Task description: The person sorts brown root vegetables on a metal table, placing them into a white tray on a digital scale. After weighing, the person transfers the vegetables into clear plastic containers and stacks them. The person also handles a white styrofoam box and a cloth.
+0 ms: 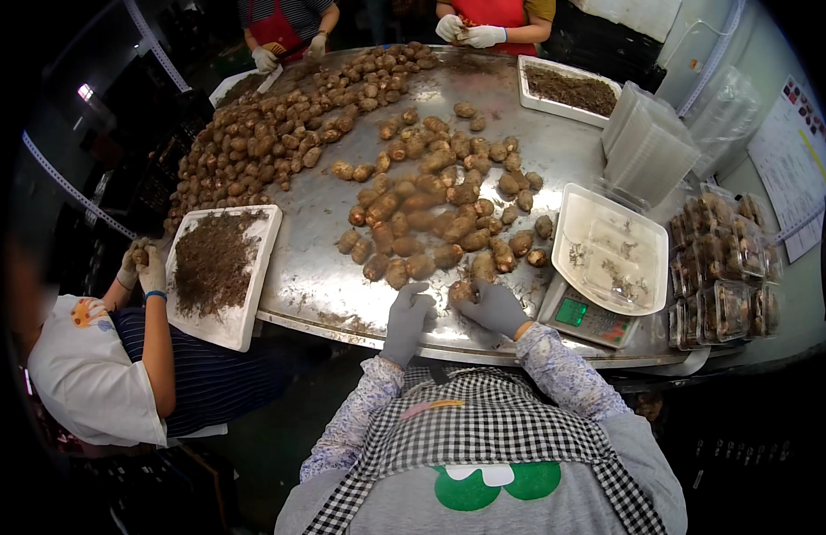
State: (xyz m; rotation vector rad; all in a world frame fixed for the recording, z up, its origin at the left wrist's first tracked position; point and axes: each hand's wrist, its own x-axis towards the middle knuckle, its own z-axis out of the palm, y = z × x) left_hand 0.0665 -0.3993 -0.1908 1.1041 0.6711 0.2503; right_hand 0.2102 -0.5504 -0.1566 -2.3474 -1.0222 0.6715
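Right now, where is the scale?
In the head view, the scale sits on the table under the white tub, just right of the right hand.

Glossy metal table (308,254); rough tubers (438,162); smooth plastic scale tray (600,212); cloth apron (497,423).

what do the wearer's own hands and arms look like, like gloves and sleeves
The left hand and right hand wear matching plain grey gloves, close-fitting. Both forearms are covered by whitish sleeves with a small blue-purple print. A little bare wrist shows between the right glove and its sleeve. Higher up, the arms are in a grey top. No cables show on them.
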